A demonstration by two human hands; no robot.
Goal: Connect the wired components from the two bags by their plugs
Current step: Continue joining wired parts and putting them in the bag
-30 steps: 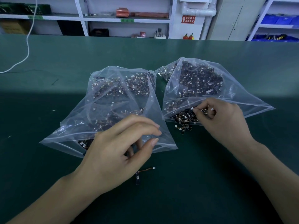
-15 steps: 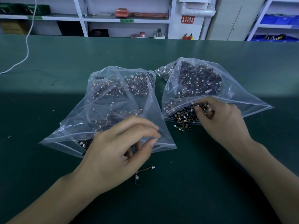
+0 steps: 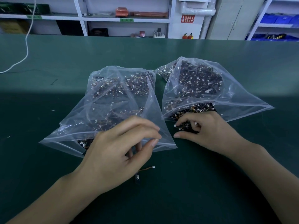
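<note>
Left hand [image 3: 113,156]: fingers curled at the left bag [image 3: 113,110] mouth; what is held cannot be told.
Right hand [image 3: 208,131]: grip closed on wired components [image 3: 186,126] drawn from the right bag [image 3: 210,88].

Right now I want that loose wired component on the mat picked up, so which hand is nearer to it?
Left. The left hand hovers just above and beside the loose wired component; the right hand is farther off, at the right bag mouth.
</note>
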